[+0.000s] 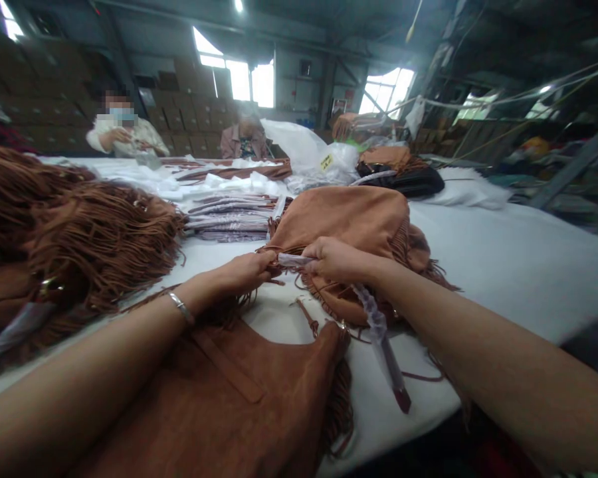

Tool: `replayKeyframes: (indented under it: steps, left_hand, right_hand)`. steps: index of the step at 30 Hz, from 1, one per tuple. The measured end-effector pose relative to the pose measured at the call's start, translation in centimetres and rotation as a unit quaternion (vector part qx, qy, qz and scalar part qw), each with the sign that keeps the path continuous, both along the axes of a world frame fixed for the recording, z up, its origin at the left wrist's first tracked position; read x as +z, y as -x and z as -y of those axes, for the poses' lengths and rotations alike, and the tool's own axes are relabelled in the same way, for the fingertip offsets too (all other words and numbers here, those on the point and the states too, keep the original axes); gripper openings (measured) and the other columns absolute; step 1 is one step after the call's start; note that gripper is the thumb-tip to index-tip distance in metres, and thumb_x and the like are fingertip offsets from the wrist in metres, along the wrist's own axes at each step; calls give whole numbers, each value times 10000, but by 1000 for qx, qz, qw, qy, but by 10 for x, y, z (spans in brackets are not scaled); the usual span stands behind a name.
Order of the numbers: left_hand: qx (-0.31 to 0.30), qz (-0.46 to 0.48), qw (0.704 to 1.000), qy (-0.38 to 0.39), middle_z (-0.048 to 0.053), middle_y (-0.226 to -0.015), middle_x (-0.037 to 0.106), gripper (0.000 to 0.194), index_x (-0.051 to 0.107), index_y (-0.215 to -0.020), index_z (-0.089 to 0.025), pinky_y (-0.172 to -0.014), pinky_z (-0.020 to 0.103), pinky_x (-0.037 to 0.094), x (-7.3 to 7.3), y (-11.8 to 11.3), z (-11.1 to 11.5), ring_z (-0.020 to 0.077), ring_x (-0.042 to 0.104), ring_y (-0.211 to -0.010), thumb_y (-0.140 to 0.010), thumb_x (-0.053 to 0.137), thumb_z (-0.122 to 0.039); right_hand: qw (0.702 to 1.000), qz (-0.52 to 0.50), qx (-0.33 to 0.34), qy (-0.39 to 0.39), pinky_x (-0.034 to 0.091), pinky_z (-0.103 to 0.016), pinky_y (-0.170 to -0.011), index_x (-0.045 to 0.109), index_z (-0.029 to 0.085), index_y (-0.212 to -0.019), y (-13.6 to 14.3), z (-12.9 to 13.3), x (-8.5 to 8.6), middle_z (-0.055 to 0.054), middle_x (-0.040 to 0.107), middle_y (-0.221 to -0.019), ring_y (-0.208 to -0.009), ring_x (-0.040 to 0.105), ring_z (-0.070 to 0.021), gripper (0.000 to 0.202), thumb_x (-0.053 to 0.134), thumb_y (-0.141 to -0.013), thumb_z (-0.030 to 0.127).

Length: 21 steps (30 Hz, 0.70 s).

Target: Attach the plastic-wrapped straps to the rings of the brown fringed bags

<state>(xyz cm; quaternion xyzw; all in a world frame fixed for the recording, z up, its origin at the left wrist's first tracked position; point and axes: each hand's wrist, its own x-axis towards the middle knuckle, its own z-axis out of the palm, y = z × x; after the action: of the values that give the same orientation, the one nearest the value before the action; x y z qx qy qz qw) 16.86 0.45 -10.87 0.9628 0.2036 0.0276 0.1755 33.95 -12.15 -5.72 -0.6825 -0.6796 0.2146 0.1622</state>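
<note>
My right hand [336, 259] is closed around a brown strap [386, 352] wrapped in thin, whitish film, and the strap's brown end hangs down over the table. Facing it, my left hand [254, 271] pinches the other end of the wrapped piece, among thin brown cords; its fingertips are partly hidden. Just behind both hands lies a tan suede bag [346, 209] with fringe along its side. Below my left forearm another brown suede bag [229, 398] lies flat, fringed at its right edge, with a small metal ring near its top corner.
A heap of fringed brown bags [104, 239] fills the left of the white table [518, 265]. Behind my hands sits a stack of wrapped straps [234, 216]. Clear plastic bags [323, 162] and a black bag [403, 180] lie farther back. Two people [127, 129] are across the table.
</note>
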Motion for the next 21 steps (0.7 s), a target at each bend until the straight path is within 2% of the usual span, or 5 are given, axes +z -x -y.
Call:
replayKeyframes:
  steps: [5, 11, 14, 17, 21]
  left_hand:
    - [33, -26, 998, -57, 43, -931, 665, 307, 540, -1076, -217, -704, 246, 417, -7, -2, -7, 197, 612, -809, -857, 435, -405]
    - [55, -83, 985, -144, 120, -916, 666, 295, 528, -1061, -168, -704, 306, 428, -14, -12, -6, 250, 628, -793, -877, 393, -356]
    - [74, -71, 976, -192, 170, -1006, 633, 304, 523, -1069, -125, -811, 374, 422, -3, -10, 7, 300, 595, -942, -866, 427, -329]
    - [83, -9, 966, -243, 199, -1106, 566, 325, 505, -1081, -95, -884, 417, 391, 15, -3, 34, 336, 513, -1074, -860, 451, -327]
    - [-10, 67, 992, -108, 76, -951, 609, 268, 552, -951, -180, -787, 340, 448, 32, 3, 84, 228, 568, -893, -886, 411, -399]
  right_hand:
    - [990, -103, -31, 89, 430, -195, -486, 612, 134, -931, -14, 2, -18, 1, 634, -664, -495, 549, -87, 228, 428, -924, 268]
    - [980, -111, -61, 152, 517, -261, -562, 610, 120, -977, -8, -21, -44, -13, 638, -791, -615, 605, -111, 247, 501, -932, 337]
    - [989, -75, -64, 112, 536, -311, -653, 610, 124, -994, 3, -37, -47, -35, 646, -905, -732, 626, -136, 243, 541, -912, 342]
    - [998, -27, -54, 3, 488, -338, -789, 634, 116, -962, 0, -33, -34, -54, 660, -958, -881, 616, -185, 161, 536, -896, 226]
    - [995, 17, 14, -94, 428, -274, -843, 688, 149, -883, -15, 27, -12, -44, 686, -923, -901, 596, -164, 252, 493, -778, 29]
